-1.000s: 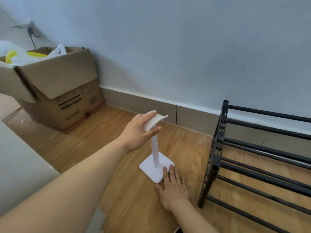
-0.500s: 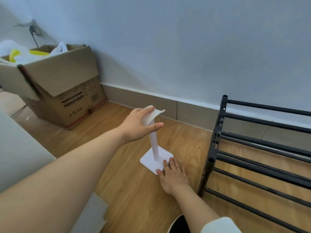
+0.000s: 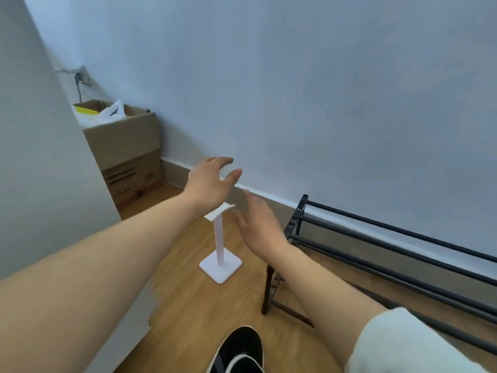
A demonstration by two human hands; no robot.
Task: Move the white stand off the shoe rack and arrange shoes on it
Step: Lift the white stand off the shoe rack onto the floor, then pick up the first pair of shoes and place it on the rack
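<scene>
Here, one white stand (upright), one shoe rack, two hands, one shoe

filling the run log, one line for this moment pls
stand: upright on floor, beside rack | left hand: open, empty | right hand: open, empty | rack: no shoes

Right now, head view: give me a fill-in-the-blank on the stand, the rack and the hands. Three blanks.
1. The white square-based stand rests upright on the wooden ____.
2. The black metal-bar shoe rack holds ____ shoes.
3. The left hand and right hand are both ____, gripping nothing.

Missing words: floor; no; open
</scene>
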